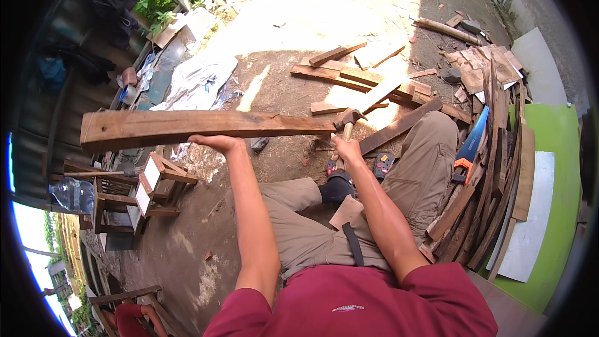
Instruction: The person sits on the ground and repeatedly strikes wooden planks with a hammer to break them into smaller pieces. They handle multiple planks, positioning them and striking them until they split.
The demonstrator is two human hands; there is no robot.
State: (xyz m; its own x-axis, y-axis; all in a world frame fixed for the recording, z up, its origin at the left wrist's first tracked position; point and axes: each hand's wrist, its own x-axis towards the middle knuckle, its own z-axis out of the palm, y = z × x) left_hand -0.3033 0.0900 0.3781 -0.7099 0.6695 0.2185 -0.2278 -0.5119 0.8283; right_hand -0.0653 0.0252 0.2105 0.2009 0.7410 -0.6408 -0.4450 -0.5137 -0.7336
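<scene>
A long, thick wooden beam [206, 126] lies across in front of me, raised off the ground and reaching from the left to the middle. My left hand [218, 143] holds it up from below, near its middle. In my right hand [347, 148] is a claw hammer [348, 130], gripped by its wooden handle with the fingers wrapped round. The dark hammer head is right at the beam's right end; whether it hooks a nail there cannot be made out.
Loose planks [349, 78] lie on the ground ahead. Right of my leg, a blue handsaw [472, 140] with an orange handle rests against stacked wood strips [477, 212] beside a green board [549, 206]. Small wooden stools [165, 181] and a plastic bottle [73, 195] stand at left.
</scene>
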